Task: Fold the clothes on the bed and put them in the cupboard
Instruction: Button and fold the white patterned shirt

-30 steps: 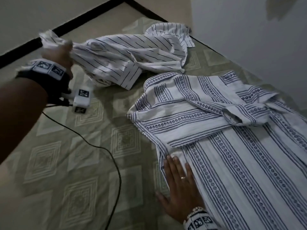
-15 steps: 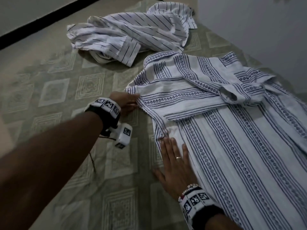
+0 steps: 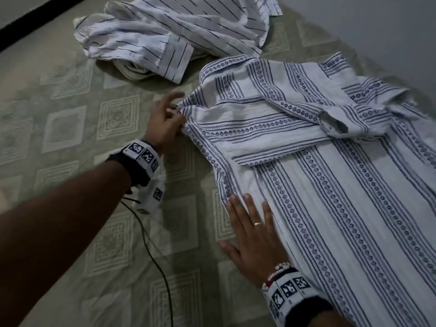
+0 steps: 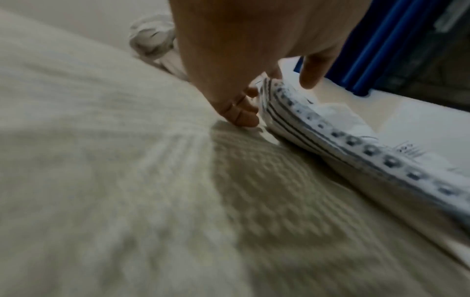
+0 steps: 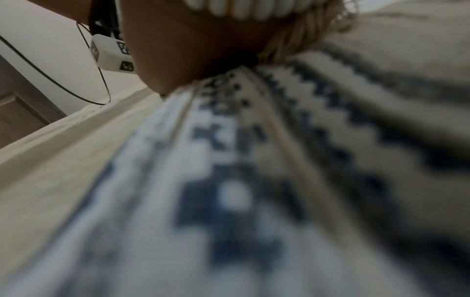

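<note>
A white shirt with blue patterned stripes (image 3: 330, 185) lies spread on the bed, one sleeve folded across its chest. My left hand (image 3: 175, 109) reaches its near shoulder corner, fingers spread and loosely bent. In the left wrist view the lower fingertips (image 4: 246, 114) touch the shirt's folded edge (image 4: 330, 136) and another finger hovers above it. My right hand (image 3: 247, 208) lies flat, fingers straight, pressing the shirt's left side edge onto the bed. Under the right wrist the patterned cloth (image 5: 254, 180) fills the view, blurred. A white shirt with thin dark stripes (image 3: 177, 36) lies crumpled at the far end.
The bed has a pale green sheet with square patterns (image 3: 70, 114). A black cable (image 3: 153, 256) trails from my left wrist across it. A plain wall (image 3: 377, 24) runs along the bed's right side. Blue bars (image 4: 376, 50) stand beyond the bed.
My left hand let go of the thin-striped shirt at the far end and came down to the patterned shirt's shoulder corner. The right hand has stayed flat on the shirt's edge.
</note>
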